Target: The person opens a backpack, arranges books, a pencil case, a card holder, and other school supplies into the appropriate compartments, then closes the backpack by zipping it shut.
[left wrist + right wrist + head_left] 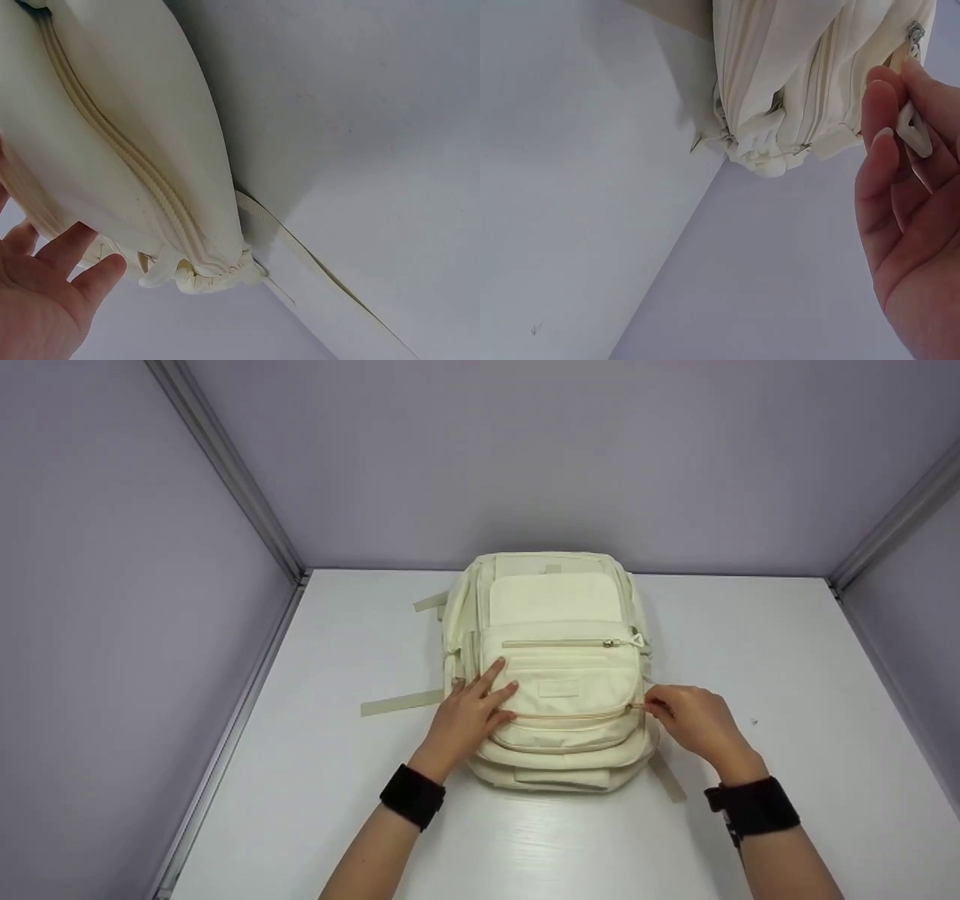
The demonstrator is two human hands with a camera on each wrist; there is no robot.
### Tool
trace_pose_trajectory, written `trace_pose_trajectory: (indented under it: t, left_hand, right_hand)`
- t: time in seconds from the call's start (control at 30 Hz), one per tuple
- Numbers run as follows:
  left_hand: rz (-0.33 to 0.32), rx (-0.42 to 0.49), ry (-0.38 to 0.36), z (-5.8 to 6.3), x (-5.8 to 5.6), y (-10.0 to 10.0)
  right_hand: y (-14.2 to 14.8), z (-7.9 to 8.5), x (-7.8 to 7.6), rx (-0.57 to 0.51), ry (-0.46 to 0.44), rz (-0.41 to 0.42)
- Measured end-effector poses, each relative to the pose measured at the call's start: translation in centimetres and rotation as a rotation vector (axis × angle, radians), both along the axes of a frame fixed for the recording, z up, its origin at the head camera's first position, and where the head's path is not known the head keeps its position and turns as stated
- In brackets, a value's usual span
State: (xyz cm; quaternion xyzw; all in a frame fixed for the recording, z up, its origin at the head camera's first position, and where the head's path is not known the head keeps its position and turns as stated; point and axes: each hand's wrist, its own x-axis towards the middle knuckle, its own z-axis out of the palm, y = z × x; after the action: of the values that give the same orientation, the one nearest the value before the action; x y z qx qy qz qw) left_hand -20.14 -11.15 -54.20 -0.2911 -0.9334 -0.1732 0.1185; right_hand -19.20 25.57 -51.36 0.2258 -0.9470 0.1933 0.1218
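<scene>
A cream backpack [559,600] lies front side up on the white table, its top toward the back wall. My left hand [466,715] rests with spread fingers on the left side of its front pocket. In the left wrist view, the left hand [49,289] shows beside the bag's zipped side. At the right end of the lower front zipper [570,717], my right hand [694,721] pinches the zipper pull. The right wrist view shows that zipper pull [913,131], with a pale triangular end, between the thumb and fingers of the right hand [907,187].
Another zipper [555,643] with a triangular pull runs across the upper front. Loose straps [401,703] stick out to the left, and one strap [667,776] at the lower right. A small speck [754,721] lies on the table [795,660]. Pale walls [562,465] enclose the back and sides.
</scene>
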Motion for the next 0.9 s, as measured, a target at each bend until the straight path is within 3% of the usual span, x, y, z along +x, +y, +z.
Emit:
trace_pose_trajectory:
  t: [0.43,0.9]
  left_hand:
    - [-0.02,-0.019,0.057,0.0,-0.4,0.1]
    - [-0.051,0.013,0.062,0.0,-0.5,0.0]
  right_hand:
    - [1.4,-0.3,-2.6,-0.01,0.236,-0.087]
    - [0.6,0.2,-7.3,-0.056,0.28,-0.178]
